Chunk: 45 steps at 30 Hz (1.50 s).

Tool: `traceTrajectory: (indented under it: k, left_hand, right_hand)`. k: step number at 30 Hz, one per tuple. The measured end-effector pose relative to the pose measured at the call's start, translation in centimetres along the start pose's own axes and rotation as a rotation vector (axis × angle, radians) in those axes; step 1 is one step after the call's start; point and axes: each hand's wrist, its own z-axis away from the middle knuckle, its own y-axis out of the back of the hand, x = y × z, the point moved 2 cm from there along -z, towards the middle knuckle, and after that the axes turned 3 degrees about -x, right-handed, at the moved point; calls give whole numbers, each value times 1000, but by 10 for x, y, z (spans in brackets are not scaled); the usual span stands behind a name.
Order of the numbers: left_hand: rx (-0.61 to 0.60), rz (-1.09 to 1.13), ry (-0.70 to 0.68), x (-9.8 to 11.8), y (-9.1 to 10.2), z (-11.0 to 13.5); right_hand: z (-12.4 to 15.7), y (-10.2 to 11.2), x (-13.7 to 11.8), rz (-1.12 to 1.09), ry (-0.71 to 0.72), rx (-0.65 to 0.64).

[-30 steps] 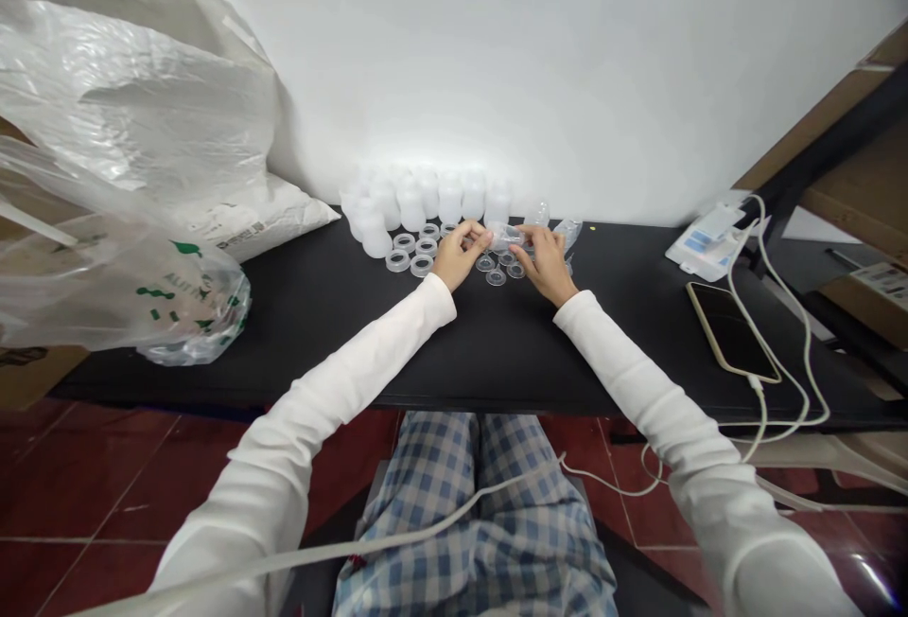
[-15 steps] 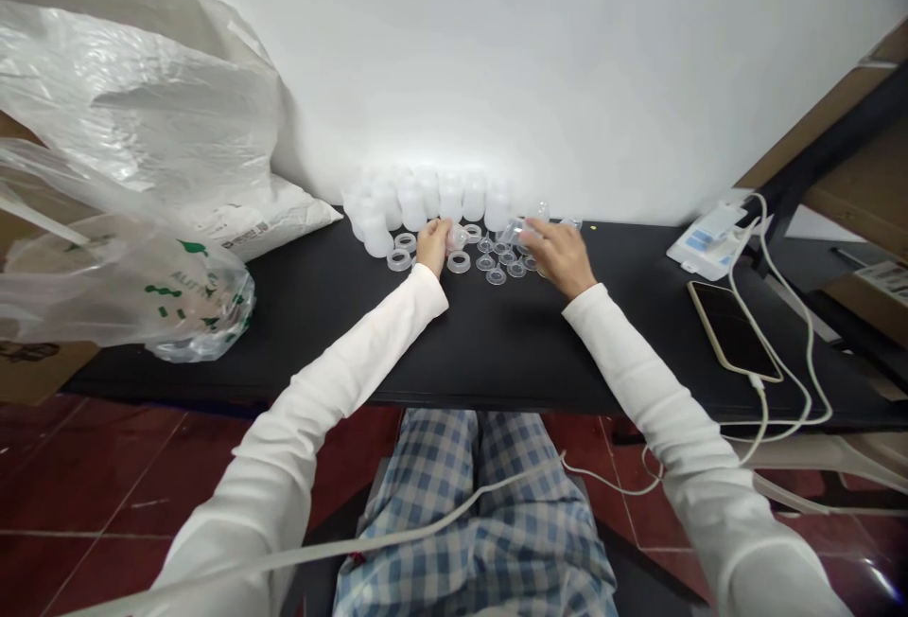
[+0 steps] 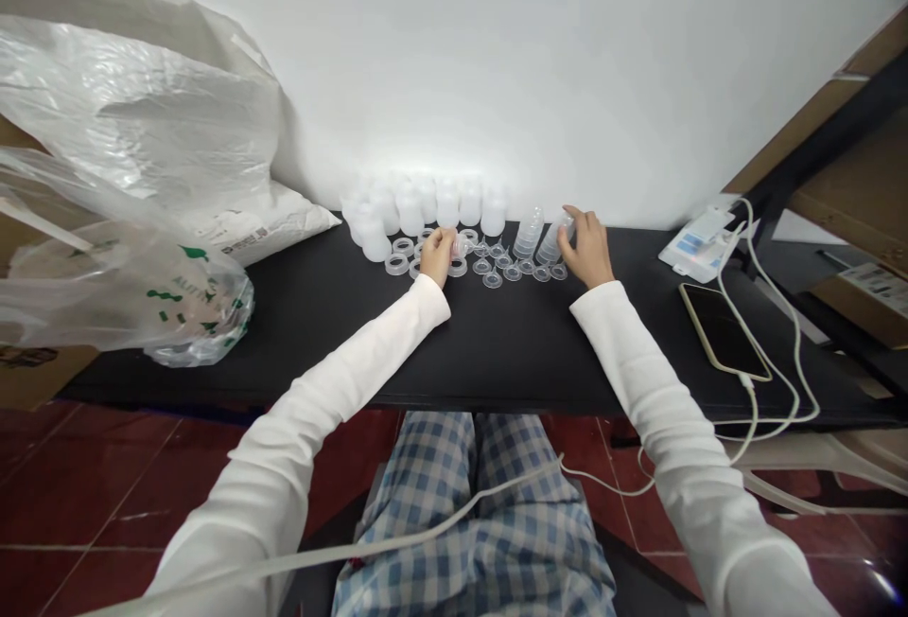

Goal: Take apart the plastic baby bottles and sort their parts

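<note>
My left hand [image 3: 437,253] is closed around a small clear plastic piece [image 3: 460,245] at the left end of a cluster of clear nipple-shaped parts [image 3: 505,267] on the black table [image 3: 497,343]. My right hand [image 3: 587,246] is curled around a leaning stack of clear caps [image 3: 553,238], beside an upright stack of clear caps [image 3: 528,232]. Several clear rings [image 3: 401,255] lie left of my left hand. A row of white plastic bottles [image 3: 432,203] stands along the wall behind.
Large plastic bags [image 3: 120,182] fill the table's left end. A phone [image 3: 724,328] on a white charging cable [image 3: 773,333] and a white power adapter [image 3: 699,240] lie at the right. Cardboard boxes [image 3: 858,191] sit on a shelf at the far right.
My right hand has moved right and back to the stack of clear caps. My left hand has shifted left from the middle of the cluster with a small clear piece. The caps now stand stacked.
</note>
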Motion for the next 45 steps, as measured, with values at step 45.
traceTrajectory:
  k: [45]
  left_hand:
    - [-226,-218,-200,12,36,-5]
  right_hand:
    - [6,26,-11,21,159,145]
